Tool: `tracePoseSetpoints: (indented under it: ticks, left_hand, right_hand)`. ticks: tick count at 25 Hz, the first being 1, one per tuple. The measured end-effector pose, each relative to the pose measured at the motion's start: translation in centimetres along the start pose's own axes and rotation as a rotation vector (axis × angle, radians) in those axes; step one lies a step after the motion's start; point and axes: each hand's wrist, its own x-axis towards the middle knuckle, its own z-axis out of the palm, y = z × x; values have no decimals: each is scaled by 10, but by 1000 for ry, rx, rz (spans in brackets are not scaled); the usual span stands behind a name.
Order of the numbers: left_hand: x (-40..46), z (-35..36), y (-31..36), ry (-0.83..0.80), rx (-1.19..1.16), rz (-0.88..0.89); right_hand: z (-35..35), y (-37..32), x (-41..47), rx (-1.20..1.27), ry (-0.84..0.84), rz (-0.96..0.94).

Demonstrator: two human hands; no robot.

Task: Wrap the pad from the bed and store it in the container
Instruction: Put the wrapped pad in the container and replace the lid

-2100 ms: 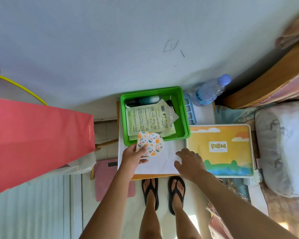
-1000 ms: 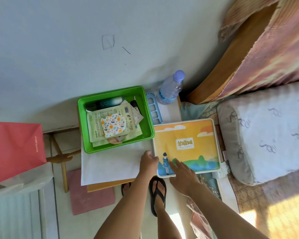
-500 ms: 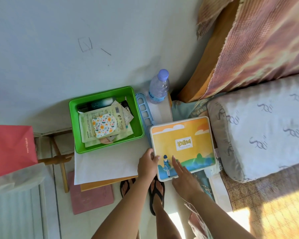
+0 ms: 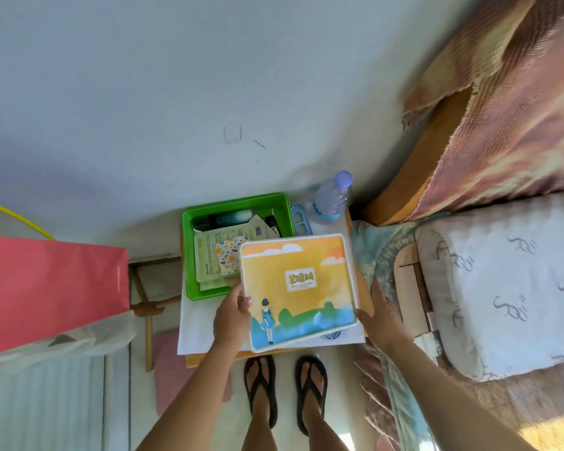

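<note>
Left hand [image 4: 233, 320]: I see it clamped on the left edge of the illustrated flat box [image 4: 298, 292], thumb on top near the printed figure.
Right hand [image 4: 380, 315]: fingers spread apart, touching the box's lower right corner — not closed around anything.
Illustrated flat box: orange and blue picture face with a label in the middle; I see it above the bench [image 4: 209, 358], its upper left corner overlapping the green container [image 4: 188, 255].
Pad [image 4: 228, 257]: the floral-wrapped pad lies inside the green container on top of pale green packets [image 4: 205, 252]; its right part is hidden behind the box.
Green container: stands at the back of the bench against the wall, on a white sheet [image 4: 196, 323].
Water bottle [image 4: 332, 198]: upright, just beside the container's right back corner — a blue plastic piece [image 4: 300, 218] sits between them.
Bed [image 4: 502, 281]: to my right, carrying a white pillow.
Red bag [image 4: 46, 291]: left of the bench, well apart from the container.
</note>
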Motion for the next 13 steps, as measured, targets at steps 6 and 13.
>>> tracePoseSetpoints:
  ticks: [6,13]
  left_hand:
    - [43,-67,-34,52,-112,-40]
    - [91,-84,-37,240,508,46]
  right_hand:
    - [32,-62,20,426,-49,125]
    - [55,-114,42,180,170,24]
